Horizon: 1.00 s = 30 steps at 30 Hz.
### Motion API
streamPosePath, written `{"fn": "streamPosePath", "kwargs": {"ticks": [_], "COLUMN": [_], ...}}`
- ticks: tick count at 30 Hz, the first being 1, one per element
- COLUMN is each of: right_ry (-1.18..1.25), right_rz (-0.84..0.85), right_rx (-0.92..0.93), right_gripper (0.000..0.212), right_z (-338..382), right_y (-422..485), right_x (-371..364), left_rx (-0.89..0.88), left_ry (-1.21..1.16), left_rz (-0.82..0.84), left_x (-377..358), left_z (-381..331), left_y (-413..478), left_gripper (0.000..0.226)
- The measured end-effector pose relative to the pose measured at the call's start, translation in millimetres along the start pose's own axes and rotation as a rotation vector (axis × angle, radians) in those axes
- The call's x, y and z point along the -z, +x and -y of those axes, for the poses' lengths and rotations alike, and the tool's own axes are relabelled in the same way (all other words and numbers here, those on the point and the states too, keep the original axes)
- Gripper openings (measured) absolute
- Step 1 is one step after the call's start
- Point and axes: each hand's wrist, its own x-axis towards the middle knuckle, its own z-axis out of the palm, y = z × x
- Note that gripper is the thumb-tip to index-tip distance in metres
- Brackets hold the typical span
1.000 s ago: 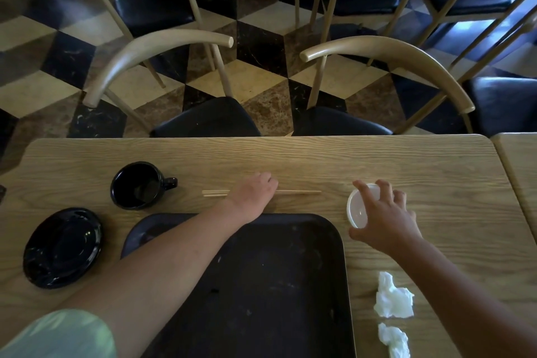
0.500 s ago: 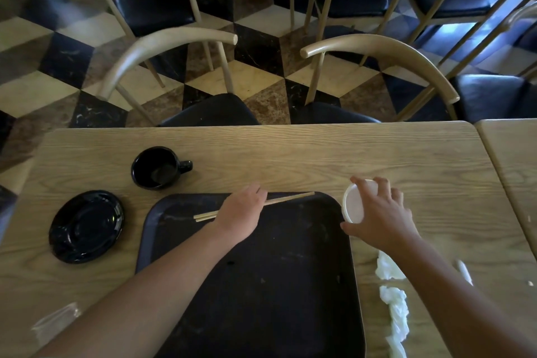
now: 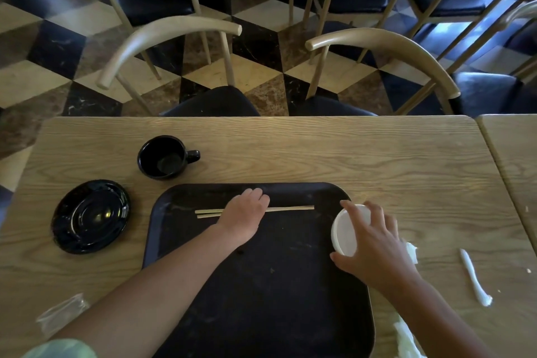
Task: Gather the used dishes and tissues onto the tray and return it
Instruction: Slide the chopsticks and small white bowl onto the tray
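Note:
A black tray (image 3: 261,299) lies on the wooden table (image 3: 319,148) in front of me. My left hand (image 3: 242,212) holds a pair of wooden chopsticks (image 3: 290,208) low over the tray's far part, its fingers curled over them. My right hand (image 3: 374,244) grips a small white cup (image 3: 344,231), tilted on its side, at the tray's right edge. A black mug (image 3: 164,157) and a black saucer (image 3: 90,215) sit on the table left of the tray. Crumpled tissues (image 3: 411,251) lie right of the tray, partly hidden by my right arm; another tissue (image 3: 405,340) is lower down.
A white plastic utensil (image 3: 475,277) lies at the right and a clear wrapper (image 3: 61,314) at the near left. Two wooden chairs (image 3: 171,35) (image 3: 383,46) stand at the far edge. A second table (image 3: 514,148) adjoins on the right.
My left hand brought the chopsticks from the table beyond the tray onto the tray. My right hand carried the white cup nearer, to the tray's right edge.

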Motion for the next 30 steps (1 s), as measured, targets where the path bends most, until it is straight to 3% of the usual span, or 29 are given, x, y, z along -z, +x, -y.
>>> {"fn": "streamPosePath", "kwargs": {"ticks": [6, 19, 30], "right_ry": [-0.014, -0.032, -0.066], "right_rz": [0.019, 0.01, -0.023], "right_rx": [0.012, 0.046, 0.02], "right_gripper": [0.108, 0.11, 0.111], "right_z": [11, 25, 24], "right_y": [-7, -10, -2], "right_x": [-9, -22, -34], "left_rx": [-0.008, -0.032, -0.033], "left_ry": [0.024, 0.114, 0.025], "left_rz": [-0.049, -0.101, -0.124], "left_x": [-4, 3, 4], "left_z": [3, 18, 33], "left_y": [-7, -12, -4], "left_gripper": [0.043, 0.025, 0.048]}}
